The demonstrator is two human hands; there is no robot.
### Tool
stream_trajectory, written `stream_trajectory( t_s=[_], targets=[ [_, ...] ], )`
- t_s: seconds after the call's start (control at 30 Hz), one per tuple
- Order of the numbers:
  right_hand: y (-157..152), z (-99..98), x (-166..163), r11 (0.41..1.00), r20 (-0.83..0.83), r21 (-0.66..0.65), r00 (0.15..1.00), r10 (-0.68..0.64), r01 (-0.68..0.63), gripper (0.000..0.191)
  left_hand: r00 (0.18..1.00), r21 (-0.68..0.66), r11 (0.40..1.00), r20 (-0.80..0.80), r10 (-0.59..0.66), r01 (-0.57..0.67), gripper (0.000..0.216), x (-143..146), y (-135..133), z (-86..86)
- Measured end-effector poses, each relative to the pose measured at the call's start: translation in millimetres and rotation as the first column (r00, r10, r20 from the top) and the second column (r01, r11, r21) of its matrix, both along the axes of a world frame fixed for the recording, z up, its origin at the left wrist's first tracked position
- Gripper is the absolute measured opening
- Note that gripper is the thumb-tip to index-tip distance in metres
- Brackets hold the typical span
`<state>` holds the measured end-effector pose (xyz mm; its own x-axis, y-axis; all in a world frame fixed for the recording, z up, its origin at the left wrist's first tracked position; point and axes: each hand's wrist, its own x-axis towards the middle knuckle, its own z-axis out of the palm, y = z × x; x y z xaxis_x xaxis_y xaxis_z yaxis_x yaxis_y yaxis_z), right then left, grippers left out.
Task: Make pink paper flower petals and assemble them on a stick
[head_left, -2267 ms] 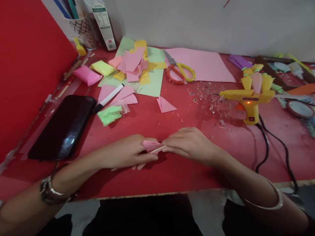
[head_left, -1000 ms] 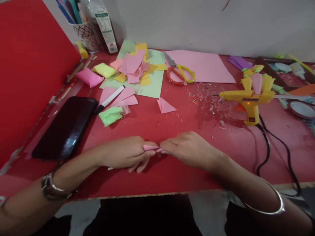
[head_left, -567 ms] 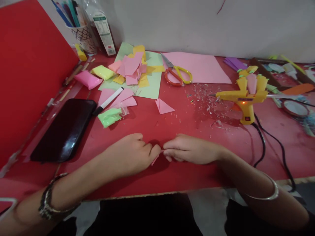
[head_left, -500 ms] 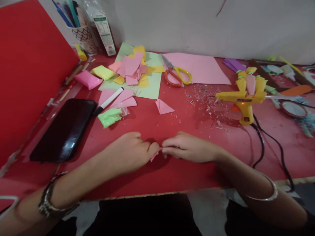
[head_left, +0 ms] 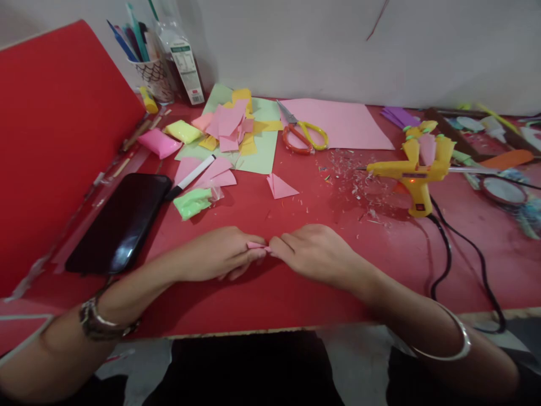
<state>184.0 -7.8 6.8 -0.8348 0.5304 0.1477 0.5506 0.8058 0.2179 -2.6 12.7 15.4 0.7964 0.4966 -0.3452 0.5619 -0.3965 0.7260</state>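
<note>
My left hand (head_left: 220,254) and my right hand (head_left: 315,254) meet at the middle of the red table (head_left: 270,293). Both pinch a small folded pink paper piece (head_left: 257,246), of which only a thin sliver shows between the fingertips. The fingers of both hands are closed on it and press low against the tabletop. A watch sits on my left wrist and a bangle on my right. Another folded pink triangle (head_left: 279,186) lies loose on the table beyond my hands.
A yellow glue gun (head_left: 412,172) stands at right, its black cord (head_left: 448,254) trailing to the table's front edge. Orange-yellow scissors (head_left: 302,132) lie on a pink sheet (head_left: 338,115). A black phone (head_left: 120,223), marker (head_left: 190,177), paper scraps (head_left: 230,121) and a pen cup (head_left: 154,76) lie left.
Both hands kept hold of the pink piece, turning and pinching it so less of it shows now. The view tipped and shifted slightly; nothing else on the table moved.
</note>
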Motion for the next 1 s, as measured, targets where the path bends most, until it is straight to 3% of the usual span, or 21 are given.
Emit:
stream_trajectory(
  t_s=[0.07,0.17,0.27,0.33,0.4,0.47,0.57,0.63,0.67,0.7,0.77,0.8,0.87,1.0],
  targets=[
    [3.0,0.7,2.1,0.991,0.036,-0.126,0.998,-0.048,0.052,0.027,0.996,0.326,0.943,-0.084,-0.039,0.064,0.036,2.4,-1.1,-5.2],
    [8.5,4.7,4.9,0.939,0.083,-0.306,0.986,-0.141,0.160,0.034,0.975,0.662,0.724,-0.213,-0.067,0.194,0.029,5.6,-4.4,-10.6],
    [13.2,9.1,6.4,0.845,0.054,-0.510,0.986,-0.155,0.161,0.034,0.965,0.805,0.533,-0.233,-0.122,0.262,0.034,8.7,-6.7,-13.1],
    [14.6,9.9,6.1,0.799,0.017,-0.589,0.990,-0.140,0.123,0.035,0.965,0.836,0.480,-0.229,-0.131,0.264,0.038,9.7,-6.1,-13.9],
    [14.1,8.7,4.4,0.832,0.016,-0.535,0.986,-0.166,0.149,0.034,0.973,0.809,0.542,-0.213,-0.090,0.227,0.037,9.0,-3.6,-13.1],
    [12.3,6.8,2.3,0.917,0.020,-0.364,0.985,-0.169,0.165,0.031,0.987,0.701,0.701,-0.161,-0.024,0.131,0.035,6.7,-0.6,-9.4],
    [9.0,5.2,0.6,0.995,-0.019,-0.097,0.999,-0.029,0.027,0.027,0.999,0.276,0.961,-0.037,-0.026,0.036,0.039,2.5,2.4,0.1],
    [7.4,5.1,0.9,0.999,-0.037,-0.019,0.999,0.040,-0.040,0.027,0.999,-0.019,0.999,0.017,-0.041,0.041,0.043,1.0,2.4,4.8],
    [6.8,5.2,1.3,0.999,-0.034,-0.017,0.998,0.049,-0.049,0.027,0.999,-0.080,0.996,0.014,-0.044,0.045,0.043,0.9,2.0,5.5],
    [6.3,5.3,1.8,0.999,-0.021,-0.033,0.999,0.040,-0.041,0.026,0.999,-0.057,0.997,-0.007,-0.044,0.043,0.043,1.2,1.3,4.8],
    [5.6,5.2,2.7,0.996,0.026,-0.092,1.000,-0.008,0.011,0.024,0.996,0.180,0.982,-0.078,-0.053,0.066,0.040,2.7,-0.3,-0.4],
    [5.3,5.1,2.9,0.991,0.055,-0.128,0.998,-0.039,0.046,0.024,0.992,0.349,0.933,-0.120,-0.049,0.088,0.037,3.7,-1.1,-4.2],
    [5.0,4.6,2.8,0.974,0.096,-0.199,0.991,-0.094,0.112,0.025,0.978,0.604,0.781,-0.208,-0.035,0.156,0.033,5.5,-2.4,-11.7],
    [7.0,4.2,1.8,0.909,0.081,-0.356,0.976,-0.200,0.216,0.030,0.956,0.829,0.486,-0.288,-0.056,0.278,0.029,7.3,-4.1,-18.0]
  ],
)
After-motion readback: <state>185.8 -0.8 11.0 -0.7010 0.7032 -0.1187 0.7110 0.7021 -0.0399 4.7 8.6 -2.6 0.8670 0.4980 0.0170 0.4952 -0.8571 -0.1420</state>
